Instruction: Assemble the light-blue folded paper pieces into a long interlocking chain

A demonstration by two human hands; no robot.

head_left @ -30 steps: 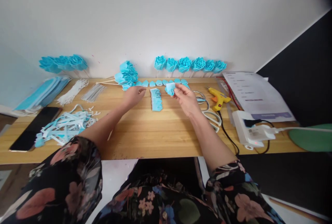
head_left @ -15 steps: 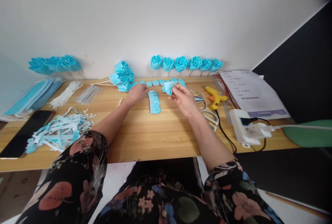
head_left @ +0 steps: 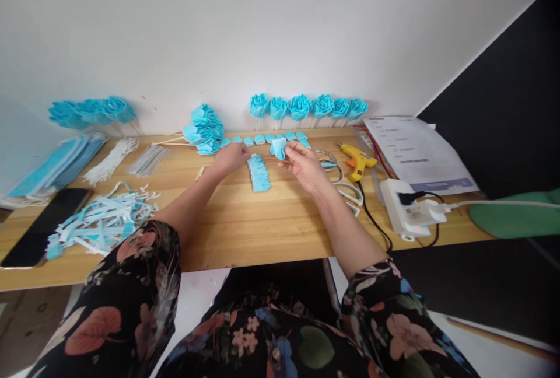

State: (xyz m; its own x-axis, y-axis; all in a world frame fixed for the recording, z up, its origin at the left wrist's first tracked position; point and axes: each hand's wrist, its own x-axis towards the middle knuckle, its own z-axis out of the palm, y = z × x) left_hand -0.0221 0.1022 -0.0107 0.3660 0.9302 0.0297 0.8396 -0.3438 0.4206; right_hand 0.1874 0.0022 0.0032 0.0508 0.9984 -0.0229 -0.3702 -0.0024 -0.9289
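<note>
My right hand (head_left: 304, 165) pinches a folded light-blue petal (head_left: 278, 148) between thumb and fingers, held above the far part of the table. My left hand (head_left: 231, 158) has its fingers curled together at the upper left of a strip of overlapping blue petals (head_left: 259, 174). The back of that hand hides what its fingertips hold, if anything. Between both hands, the strip lies flat on the wood. Just beyond them runs a row of loose blue petals (head_left: 259, 139), partly covered by the right hand's petal.
Finished blue flowers (head_left: 300, 107) on sticks lean against the wall. At right are scissors (head_left: 350, 193), a yellow glue gun (head_left: 359, 161), a power strip (head_left: 400, 209) and papers (head_left: 415, 150). At left lie face masks (head_left: 56, 162), cut scraps (head_left: 102, 220) and a phone (head_left: 46, 226).
The view has turned slightly, shifting the things on the right leftward. My right hand still holds the petal, and my left hand stays by the strip.
</note>
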